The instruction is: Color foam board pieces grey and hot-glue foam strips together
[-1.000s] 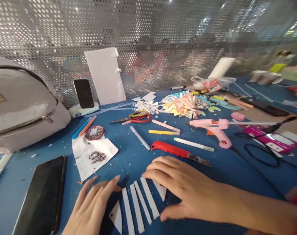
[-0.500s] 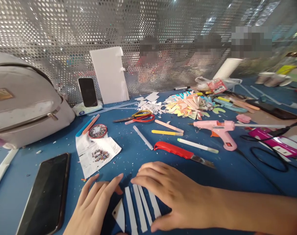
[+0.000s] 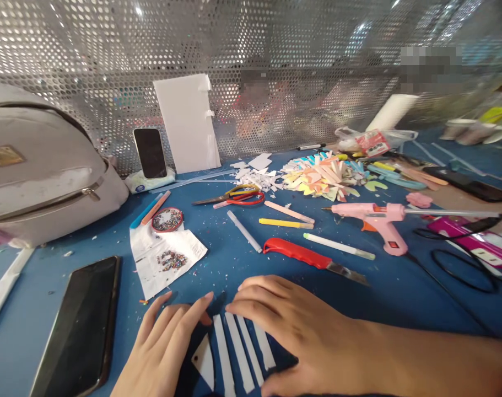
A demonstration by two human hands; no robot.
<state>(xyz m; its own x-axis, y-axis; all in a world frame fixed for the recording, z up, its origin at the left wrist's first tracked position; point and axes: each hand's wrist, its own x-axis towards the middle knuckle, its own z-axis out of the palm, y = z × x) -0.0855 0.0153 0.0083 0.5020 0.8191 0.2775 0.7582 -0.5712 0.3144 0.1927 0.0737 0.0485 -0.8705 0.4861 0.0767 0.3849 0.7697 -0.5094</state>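
Several narrow white strips (image 3: 239,353) lie side by side on the blue table at the bottom middle. My right hand (image 3: 292,325) arches over the strips from the right, its fingers spread and the fingertips near their far ends. To the left, my left hand (image 3: 168,342) rests with fingers apart beside a small white pointed piece (image 3: 205,361) with a dark dot on it. Neither hand grips anything that I can see. Just beyond my right hand lies a red-handled knife (image 3: 298,253), its blade pointing right.
Beyond lie scissors (image 3: 234,196), several pens, a pink glue gun (image 3: 383,218) and a heap of paper scraps (image 3: 320,176). A phone (image 3: 79,325), beads on paper (image 3: 172,260) and a backpack (image 3: 48,171) are at left. A white board (image 3: 188,124) leans on the perforated metal wall.
The whole view has shifted slightly, so things appear a little farther right. Both hands keep nearly the same pose around the strips.
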